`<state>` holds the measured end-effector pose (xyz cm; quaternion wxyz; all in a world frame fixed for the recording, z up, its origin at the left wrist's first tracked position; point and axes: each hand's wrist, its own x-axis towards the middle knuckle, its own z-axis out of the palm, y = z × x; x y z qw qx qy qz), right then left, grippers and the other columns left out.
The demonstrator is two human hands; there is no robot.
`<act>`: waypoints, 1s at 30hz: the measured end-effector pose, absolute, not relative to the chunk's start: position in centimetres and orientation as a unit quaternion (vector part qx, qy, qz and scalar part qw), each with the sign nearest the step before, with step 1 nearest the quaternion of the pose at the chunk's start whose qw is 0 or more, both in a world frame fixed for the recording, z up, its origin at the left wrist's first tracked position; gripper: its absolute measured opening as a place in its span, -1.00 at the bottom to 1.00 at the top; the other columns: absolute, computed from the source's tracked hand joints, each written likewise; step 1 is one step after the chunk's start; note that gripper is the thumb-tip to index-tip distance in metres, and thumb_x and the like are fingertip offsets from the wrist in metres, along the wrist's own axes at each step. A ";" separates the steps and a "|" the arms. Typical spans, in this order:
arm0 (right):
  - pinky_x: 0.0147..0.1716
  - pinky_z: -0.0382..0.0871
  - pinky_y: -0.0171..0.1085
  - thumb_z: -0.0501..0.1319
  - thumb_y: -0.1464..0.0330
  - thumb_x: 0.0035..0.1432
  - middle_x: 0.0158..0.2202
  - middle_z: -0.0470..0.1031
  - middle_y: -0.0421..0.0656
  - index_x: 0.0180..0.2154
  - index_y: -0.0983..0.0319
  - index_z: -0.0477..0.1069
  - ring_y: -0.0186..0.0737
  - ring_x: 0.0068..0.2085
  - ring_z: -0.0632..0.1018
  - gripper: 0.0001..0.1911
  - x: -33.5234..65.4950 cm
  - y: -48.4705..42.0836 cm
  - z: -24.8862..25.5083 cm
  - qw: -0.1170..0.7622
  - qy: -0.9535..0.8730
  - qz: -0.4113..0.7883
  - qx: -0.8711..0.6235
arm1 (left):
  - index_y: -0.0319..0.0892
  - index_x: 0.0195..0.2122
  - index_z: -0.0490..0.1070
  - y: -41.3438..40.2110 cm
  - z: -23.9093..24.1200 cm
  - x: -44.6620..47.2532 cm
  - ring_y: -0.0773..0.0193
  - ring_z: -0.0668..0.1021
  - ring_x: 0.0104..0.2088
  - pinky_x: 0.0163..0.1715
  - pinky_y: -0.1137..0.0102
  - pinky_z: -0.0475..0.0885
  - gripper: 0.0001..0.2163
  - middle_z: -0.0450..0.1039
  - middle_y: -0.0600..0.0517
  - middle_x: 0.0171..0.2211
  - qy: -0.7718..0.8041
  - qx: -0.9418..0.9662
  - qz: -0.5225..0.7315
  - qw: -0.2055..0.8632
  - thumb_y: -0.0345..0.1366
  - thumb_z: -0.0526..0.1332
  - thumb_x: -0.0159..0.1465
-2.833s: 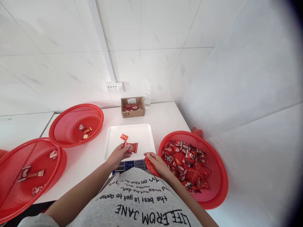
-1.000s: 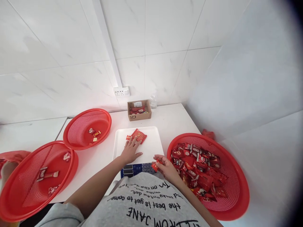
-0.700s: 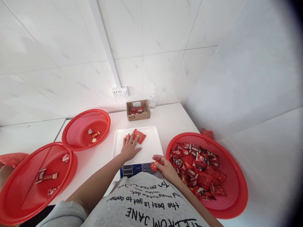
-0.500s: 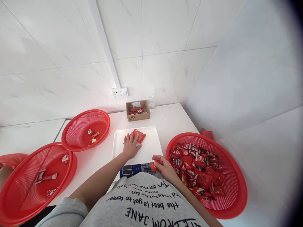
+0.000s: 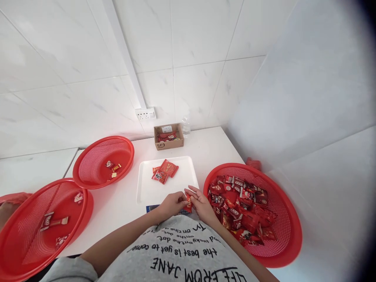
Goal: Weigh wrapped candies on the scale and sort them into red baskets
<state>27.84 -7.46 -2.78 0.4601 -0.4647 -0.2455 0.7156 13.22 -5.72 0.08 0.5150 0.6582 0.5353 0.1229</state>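
Note:
Both hands meet in front of my shirt, over the keypad of a scale [image 5: 152, 208]. Between them is a small red snack packet [image 5: 188, 203]. My left hand [image 5: 173, 204] pinches its left side, while my right hand [image 5: 201, 205] grips it from the right with some fingers stretched out. On the scale's white tray [image 5: 143, 188] lie several red snack packets [image 5: 165, 171], overlapping in a small pile. Close to my right forearm stands a red basket [image 5: 289, 239] holding many red and dark wrapped snacks [image 5: 243, 203].
A small cardboard box [image 5: 169, 145] with red packets stands near the wall beside a clear plastic item [image 5: 186, 127]. Two red baskets, one farther back [image 5: 91, 164] and one nearer [image 5: 29, 250], hold a few wrapped pieces at left. A socket [image 5: 145, 113] is on the wall.
My left hand has left the packets on the tray and come back toward me, joining my right hand at the small red packet. The view has shifted slightly.

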 end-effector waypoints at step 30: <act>-0.17 0.35 -0.13 0.36 0.21 -0.28 -0.06 0.42 -0.03 -0.12 0.12 0.34 -0.11 -0.05 0.45 -0.42 27.5 -8.0 -3.6 0.415 -0.265 0.703 -0.512 | -0.07 0.23 0.01 0.4 -3.8 8.8 -0.07 -0.13 0.26 0.14 -0.04 -0.18 -0.42 -0.16 -0.09 0.28 0.618 0.783 0.026 0.068 0.01 0.00 0.20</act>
